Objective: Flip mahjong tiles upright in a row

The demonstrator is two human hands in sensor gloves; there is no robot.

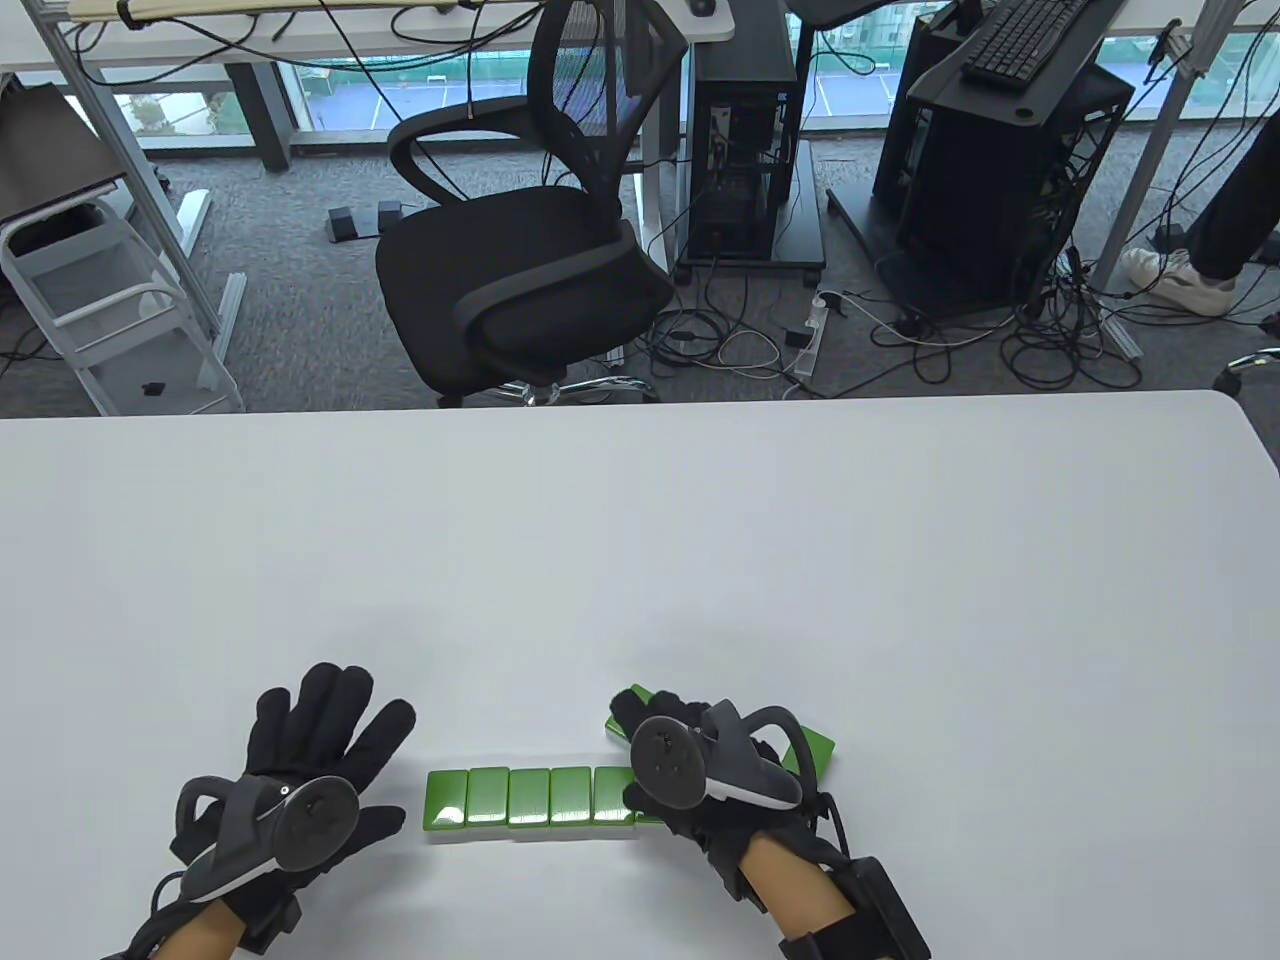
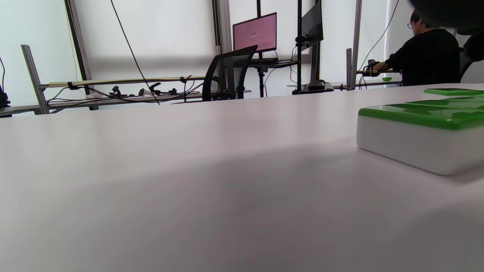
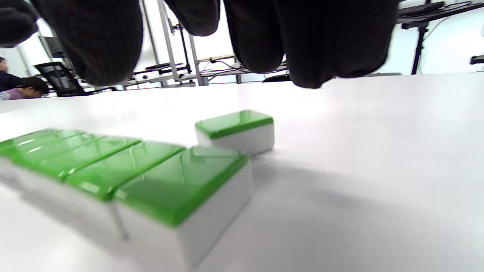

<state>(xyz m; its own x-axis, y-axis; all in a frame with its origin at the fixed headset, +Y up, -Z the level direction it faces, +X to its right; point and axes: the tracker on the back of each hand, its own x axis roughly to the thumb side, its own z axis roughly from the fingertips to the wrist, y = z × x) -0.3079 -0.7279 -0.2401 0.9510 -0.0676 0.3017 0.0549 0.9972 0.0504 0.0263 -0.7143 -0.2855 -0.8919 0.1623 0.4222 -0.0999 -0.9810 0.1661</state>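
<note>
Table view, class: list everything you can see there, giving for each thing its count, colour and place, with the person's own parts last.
mahjong tiles in the row: five plainly visible, green backs up, lying flat near the table's near edge; any more are hidden under the right hand.
loose tiles: number unclear, green, partly hidden behind the right hand.
table: one, white, filling the lower half.
office chair: one, black, beyond the table.
left hand: black glove, fingers spread flat left of the row.
right hand: black glove, over the row's right end.

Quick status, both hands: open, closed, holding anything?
Left hand: open, fingers spread, flat on the table, holding nothing.
Right hand: fingers hang above a loose tile; no grip visible.
</note>
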